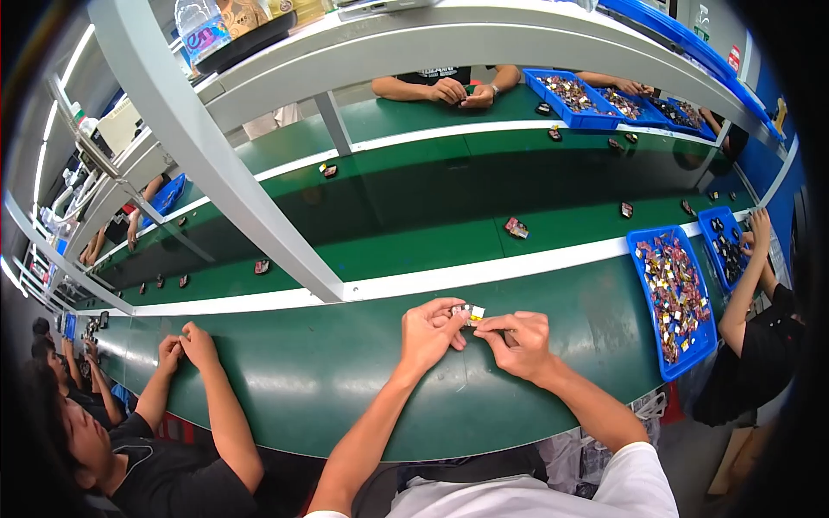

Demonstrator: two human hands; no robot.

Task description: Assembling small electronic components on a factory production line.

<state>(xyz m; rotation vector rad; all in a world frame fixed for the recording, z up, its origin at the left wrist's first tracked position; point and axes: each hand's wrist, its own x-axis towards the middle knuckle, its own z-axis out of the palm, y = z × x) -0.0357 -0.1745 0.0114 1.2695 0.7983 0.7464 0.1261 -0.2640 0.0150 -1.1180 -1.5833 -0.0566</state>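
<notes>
Head view. The left hand (432, 335) pinches a small black, white and yellow piece (470, 314) between thumb and fingers, above the near green worktop (535, 414) and in front of the wearer. The right hand (521, 344) meets it from the other side, fingertips drawn in at its yellow edge; whether they clasp it or only touch it cannot be told. The grip appears divided so that the left hand steadies the piece and leaves the right free for fine handling. Holding it centrally, between the forearms, probably keeps it in plain sight.

To the right, a blue plastic tray (692, 366) holds a heap of small multicoloured pieces (678, 289). Its raised walls presumably contain the loose heap, and its position seems to suit the right arm's reach. A second blue tray, just beyond, holds dark pieces, near a co-worker's arm (737, 298).

A white rail (484, 274) divides the worktop from a green belt surface (406, 259), where packet-like pieces (516, 228) lie well apart, perhaps for separate pick-up.
</notes>
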